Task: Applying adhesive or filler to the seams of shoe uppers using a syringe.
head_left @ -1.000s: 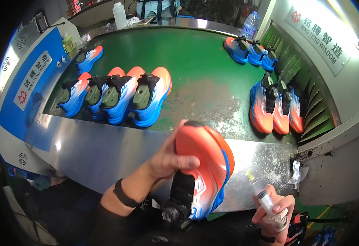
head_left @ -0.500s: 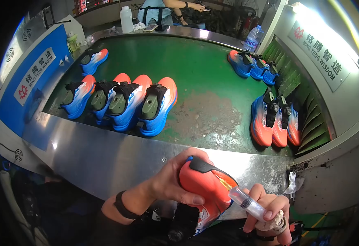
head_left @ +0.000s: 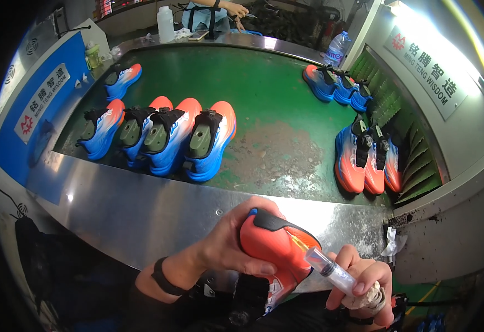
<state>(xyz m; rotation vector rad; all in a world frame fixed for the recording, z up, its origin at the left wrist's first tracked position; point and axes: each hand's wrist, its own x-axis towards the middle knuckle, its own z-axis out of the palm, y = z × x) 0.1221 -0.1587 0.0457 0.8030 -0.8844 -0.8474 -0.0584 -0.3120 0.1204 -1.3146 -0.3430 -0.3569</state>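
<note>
My left hand [head_left: 241, 238] is wrapped round the coral-red front of a sneaker [head_left: 278, 243], held tilted with its black-tipped toe up and its black collar down toward me. My right hand [head_left: 366, 279] grips a clear syringe [head_left: 330, 271] with a black piston inside. Its thin yellowish tip lies against the shoe along the line between upper and sole; whether it touches is too fine to tell. Off-white, crumpled material [head_left: 366, 300] is at the syringe's back end, within the right hand's fingers. The shoe's lower part is partly hidden in shadow.
A steel ledge [head_left: 142, 202] borders a green belt [head_left: 225, 72]. Several red-and-blue sneakers [head_left: 214, 141] stand on the left, more sneakers [head_left: 350, 157] on the right beside green strip flaps [head_left: 419, 160]. Bottles [head_left: 165, 25] stand at the far edge, where another person [head_left: 203, 19] works.
The view has shifted slightly. The syringe and shoe keep nearly the same place against each other, and both hands keep their grip. The far person's hands have moved a little.
</note>
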